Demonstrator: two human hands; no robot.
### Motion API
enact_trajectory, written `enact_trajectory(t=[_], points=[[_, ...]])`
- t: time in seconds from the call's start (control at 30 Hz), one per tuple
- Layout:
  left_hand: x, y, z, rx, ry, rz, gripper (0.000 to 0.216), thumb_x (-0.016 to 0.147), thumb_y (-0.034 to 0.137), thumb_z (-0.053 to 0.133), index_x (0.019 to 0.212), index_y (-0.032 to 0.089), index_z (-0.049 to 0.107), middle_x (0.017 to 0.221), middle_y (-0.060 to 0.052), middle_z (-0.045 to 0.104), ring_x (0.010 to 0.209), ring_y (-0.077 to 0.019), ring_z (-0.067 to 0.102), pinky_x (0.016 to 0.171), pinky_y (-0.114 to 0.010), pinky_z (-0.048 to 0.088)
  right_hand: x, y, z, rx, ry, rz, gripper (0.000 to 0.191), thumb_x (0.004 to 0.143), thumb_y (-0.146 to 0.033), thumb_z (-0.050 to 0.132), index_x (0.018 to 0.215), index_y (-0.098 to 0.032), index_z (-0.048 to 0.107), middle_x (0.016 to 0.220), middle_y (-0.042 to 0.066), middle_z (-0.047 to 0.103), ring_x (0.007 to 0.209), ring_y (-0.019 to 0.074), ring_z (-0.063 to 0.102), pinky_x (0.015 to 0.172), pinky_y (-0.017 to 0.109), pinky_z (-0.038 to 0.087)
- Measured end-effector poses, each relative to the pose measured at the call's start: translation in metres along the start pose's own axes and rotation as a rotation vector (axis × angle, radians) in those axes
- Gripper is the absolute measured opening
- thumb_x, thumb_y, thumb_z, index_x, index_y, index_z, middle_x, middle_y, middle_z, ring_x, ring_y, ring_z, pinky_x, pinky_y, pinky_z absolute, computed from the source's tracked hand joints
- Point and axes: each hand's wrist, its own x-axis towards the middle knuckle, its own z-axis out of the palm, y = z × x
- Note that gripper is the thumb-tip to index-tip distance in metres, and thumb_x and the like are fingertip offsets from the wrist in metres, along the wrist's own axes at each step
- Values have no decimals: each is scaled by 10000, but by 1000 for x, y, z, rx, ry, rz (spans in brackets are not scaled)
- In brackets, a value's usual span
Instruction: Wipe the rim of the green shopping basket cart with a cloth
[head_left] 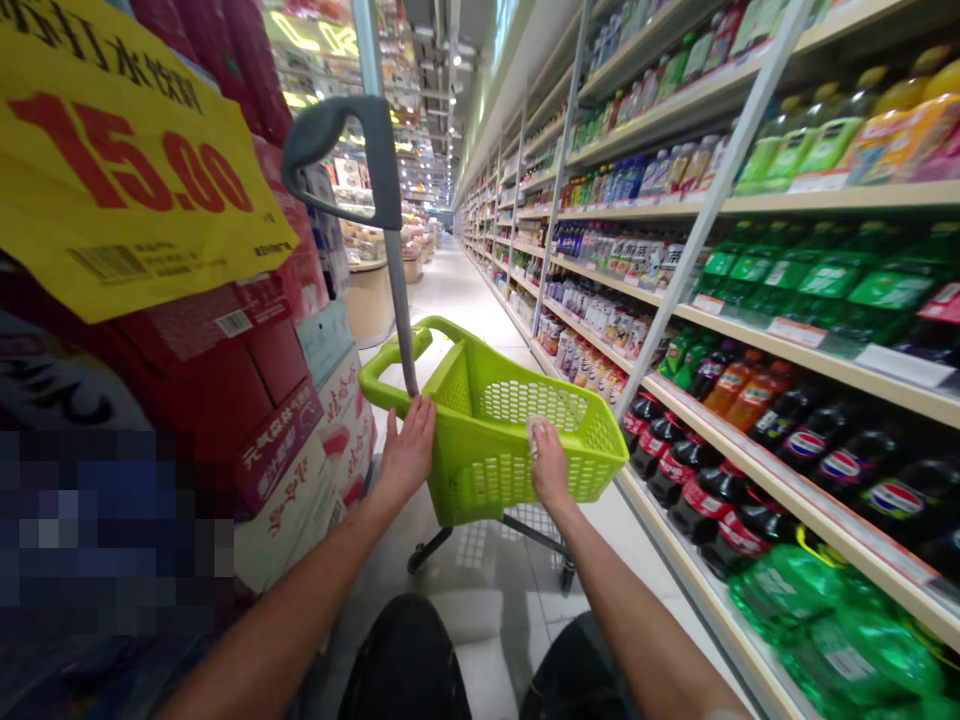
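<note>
A lime-green shopping basket (577, 470) on wheels stands on the aisle floor in front of me. Its grey pull handle (379, 160) rises on a metal pole at the near left corner. My left hand (409, 450) rests against the basket's near left edge at the foot of the pole, fingers stretched upward. My right hand (547, 462) reaches over the near rim into the basket, fingers closed on a small pale item I cannot make out.
Long shelves (795, 355) of bottled drinks run along the right. Stacked red and white cartons (285, 440) with a yellow 15.00 price sign (127, 170) stand close on the left. The tiled aisle (457, 290) stretches ahead.
</note>
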Motion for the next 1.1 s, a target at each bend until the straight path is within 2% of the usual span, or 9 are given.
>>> enact_trajectory(t=[0.17, 0.27, 0.37, 0.5, 0.57, 0.67, 0.73, 0.93, 1.1], points=[[-2, -16, 2, -46, 62, 56, 552, 727, 72, 339, 1277, 61, 386, 1356, -134, 394, 1292, -232, 285, 1060, -463, 183, 28, -107, 50, 119, -125, -224, 489, 722, 42, 376, 1174, -76, 521, 1280, 115, 482, 1239, 180, 363, 1057, 360, 277], [-3, -24, 2, -61, 128, 2, 556, 713, 62, 343, 1266, 31, 388, 1360, -152, 381, 1282, -232, 306, 1057, -430, 208, 37, -133, 62, 106, -147, -302, 444, 757, 12, 415, 1170, -100, 531, 1312, 88, 456, 1261, 168, 333, 1075, 321, 240], [-7, -30, 2, -71, 137, -9, 562, 704, 51, 343, 1263, 35, 391, 1370, -152, 364, 1287, -232, 298, 1065, -440, 183, 32, -100, 47, 57, -135, -281, 381, 801, -28, 394, 1141, -94, 552, 1293, 105, 475, 1251, 173, 351, 1056, 341, 281], [-6, -24, 4, -77, 140, 43, 565, 722, 51, 332, 1286, 47, 362, 1387, -140, 339, 1307, -211, 254, 1083, -437, 128, 23, -51, 29, 1, -42, -122, 385, 800, -19, 333, 1109, -38, 562, 1226, 191, 514, 1224, 228, 387, 1021, 462, 303], [-1, -16, 5, -78, 140, 66, 564, 734, 59, 326, 1298, 50, 343, 1392, -141, 329, 1314, -208, 237, 1083, -443, 120, 22, -58, 37, 10, -28, -138, 414, 787, -7, 335, 1129, -76, 559, 1240, 160, 512, 1231, 202, 380, 1037, 430, 296], [4, -7, 9, -81, 123, 67, 562, 744, 71, 328, 1306, 59, 332, 1394, -145, 321, 1316, -212, 231, 1078, -458, 125, 24, -87, 59, 46, -69, -289, 442, 782, -22, 379, 1183, -135, 527, 1302, 92, 467, 1274, 166, 315, 1071, 374, 260], [5, -5, 12, -74, 104, 56, 564, 742, 69, 326, 1306, 56, 333, 1394, -151, 317, 1313, -218, 237, 1075, -474, 122, 23, -91, 62, 38, -90, -338, 441, 783, -36, 401, 1191, -150, 524, 1325, 69, 445, 1294, 159, 275, 1082, 361, 242], [3, 5, 16, -52, 38, 55, 576, 727, 41, 304, 1302, 37, 343, 1406, -149, 288, 1321, -237, 211, 1068, -517, 97, 1, -14, 15, -50, 1, -162, 430, 819, -48, 319, 1201, -107, 509, 1306, 138, 452, 1295, 186, 277, 1053, 450, 269], [6, 32, 15, -79, -40, 107, 539, 755, 54, 293, 1286, 64, 387, 1385, -134, 339, 1314, -252, 228, 1064, -529, 113, -11, -4, 18, -43, -31, -278, 422, 827, -59, 327, 1186, -158, 525, 1320, 76, 448, 1296, 142, 268, 1078, 385, 244]])
